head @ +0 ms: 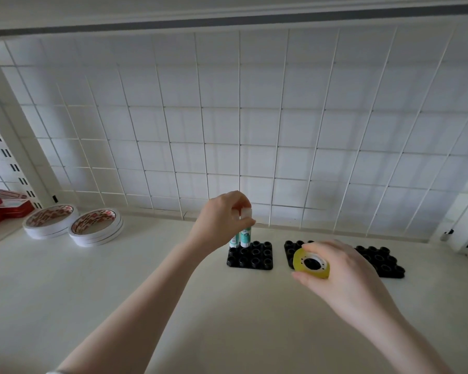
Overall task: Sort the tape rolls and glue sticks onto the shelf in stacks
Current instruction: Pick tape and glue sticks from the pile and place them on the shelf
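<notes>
Head view of a white shelf (pixel 173 279) backed by a wire grid (pixel 254 117). Left hand (pixel 222 220) pinches the white cap of a glue stick (pixel 246 233) standing upright at the back-left corner of a black socket holder (pixel 250 256); a second stick (pixel 234 240) seems to stand just beside it, largely hidden. Right hand (pixel 346 268) grips a yellow tape roll (pixel 311 263) above a second black holder (pixel 381 260). Two stacks of white tape rolls (pixel 73 224) lie at far left, beside red boxes (pixel 3 209).
</notes>
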`<action>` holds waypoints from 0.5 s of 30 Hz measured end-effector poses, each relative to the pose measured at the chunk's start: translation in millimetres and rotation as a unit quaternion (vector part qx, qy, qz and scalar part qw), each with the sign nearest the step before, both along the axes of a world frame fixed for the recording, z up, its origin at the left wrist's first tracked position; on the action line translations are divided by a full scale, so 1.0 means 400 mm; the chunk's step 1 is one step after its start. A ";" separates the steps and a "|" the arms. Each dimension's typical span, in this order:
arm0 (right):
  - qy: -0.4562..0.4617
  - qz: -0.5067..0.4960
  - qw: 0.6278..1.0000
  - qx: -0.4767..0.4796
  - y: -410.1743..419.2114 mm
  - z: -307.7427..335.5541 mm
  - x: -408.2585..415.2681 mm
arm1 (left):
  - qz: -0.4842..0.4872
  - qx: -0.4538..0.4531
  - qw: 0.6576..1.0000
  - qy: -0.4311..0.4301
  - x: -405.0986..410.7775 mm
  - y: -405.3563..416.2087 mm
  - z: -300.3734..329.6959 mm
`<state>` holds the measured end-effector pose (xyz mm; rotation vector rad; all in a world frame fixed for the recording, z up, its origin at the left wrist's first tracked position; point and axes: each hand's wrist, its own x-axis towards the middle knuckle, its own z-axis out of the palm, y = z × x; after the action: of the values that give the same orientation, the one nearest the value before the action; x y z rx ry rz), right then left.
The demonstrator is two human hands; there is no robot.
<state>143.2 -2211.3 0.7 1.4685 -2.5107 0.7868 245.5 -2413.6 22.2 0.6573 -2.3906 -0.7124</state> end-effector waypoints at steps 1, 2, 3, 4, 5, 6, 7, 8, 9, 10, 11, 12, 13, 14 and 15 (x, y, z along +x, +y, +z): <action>0.000 0.000 1.000 0.002 0.000 0.000 0.000 | 0.002 0.001 1.000 0.000 0.001 -0.001 -0.001; 0.001 -0.001 1.000 0.005 0.000 -0.001 0.000 | 0.004 0.003 1.000 0.001 0.002 -0.002 -0.001; 0.001 0.000 1.000 0.005 0.001 -0.002 -0.001 | 0.005 0.005 1.000 0.002 0.003 -0.003 -0.002; 0.000 0.000 1.000 0.005 0.001 -0.002 -0.001 | 0.005 0.008 1.000 0.003 0.003 -0.003 -0.003; -0.001 -0.001 1.000 0.004 0.000 -0.003 -0.002 | 0.007 0.011 1.000 0.003 0.004 -0.004 -0.005; -0.004 -0.002 1.000 0.004 0.001 -0.003 -0.002 | 0.008 0.013 1.000 0.004 0.005 -0.004 -0.007; -0.005 -0.003 1.000 0.004 0.000 -0.003 -0.002 | 0.008 0.015 1.000 0.005 0.005 -0.005 -0.009; -0.006 -0.002 1.000 0.004 0.001 -0.003 -0.002 | 0.007 0.015 1.000 0.007 0.005 -0.006 -0.012; -0.007 -0.002 1.000 0.004 0.001 -0.003 -0.001 | 0.006 0.017 1.000 0.007 0.004 -0.008 -0.014; -0.008 -0.002 1.000 0.005 0.000 -0.003 -0.001 | 0.005 0.021 1.000 0.007 0.004 -0.009 -0.015; -0.008 -0.001 1.000 0.005 0.000 -0.003 0.000 | 0.004 0.026 1.000 0.008 0.004 -0.010 -0.016; -0.008 -0.001 1.000 0.005 0.000 -0.003 0.001 | 0.003 0.029 1.000 0.009 0.003 -0.011 -0.017; -0.007 -0.001 1.000 0.004 0.000 -0.002 0.002 | 0.003 0.029 1.000 0.010 0.003 -0.011 -0.017; -0.005 -0.001 1.000 0.004 0.001 -0.001 0.003 | 0.003 0.029 1.000 0.011 0.003 -0.010 -0.017; -0.003 -0.001 1.000 0.005 0.001 -0.001 0.003 | 0.003 0.028 1.000 0.012 0.003 -0.010 -0.017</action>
<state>144.2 -2211.0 0.4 1.4689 -2.5225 0.7811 246.8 -2417.6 15.3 0.6756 -2.3540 -0.7819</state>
